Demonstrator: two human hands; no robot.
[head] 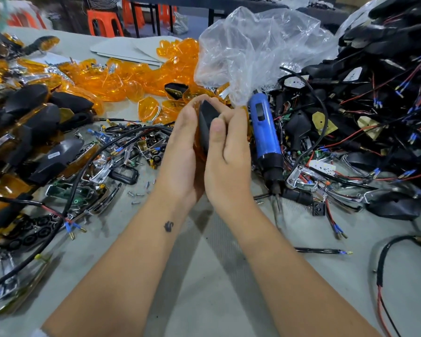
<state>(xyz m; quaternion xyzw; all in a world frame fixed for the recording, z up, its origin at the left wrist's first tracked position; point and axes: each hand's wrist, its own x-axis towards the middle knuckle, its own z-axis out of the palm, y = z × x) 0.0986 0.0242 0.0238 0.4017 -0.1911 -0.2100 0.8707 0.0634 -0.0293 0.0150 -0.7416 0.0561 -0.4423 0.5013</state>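
Cupping a black housing (pixel 207 117) at the centre of the frame, the left hand (pixel 182 147) and right hand (pixel 229 152) form a closed grip, with the fingers of both curled over its top edge, the right thumb pressed on its side, and a sliver of orange showing beneath. Just right of the grip lies a blue electric screwdriver (pixel 265 132), its upper end touching a clear plastic bag (pixel 253 45) at upper centre. Farther out, orange lenses (pixel 131 76) heap at upper left, wired black parts (pixel 387 81) pile up at right, and loose screws (pixel 136 193) dot the grey tabletop (pixel 204 276).
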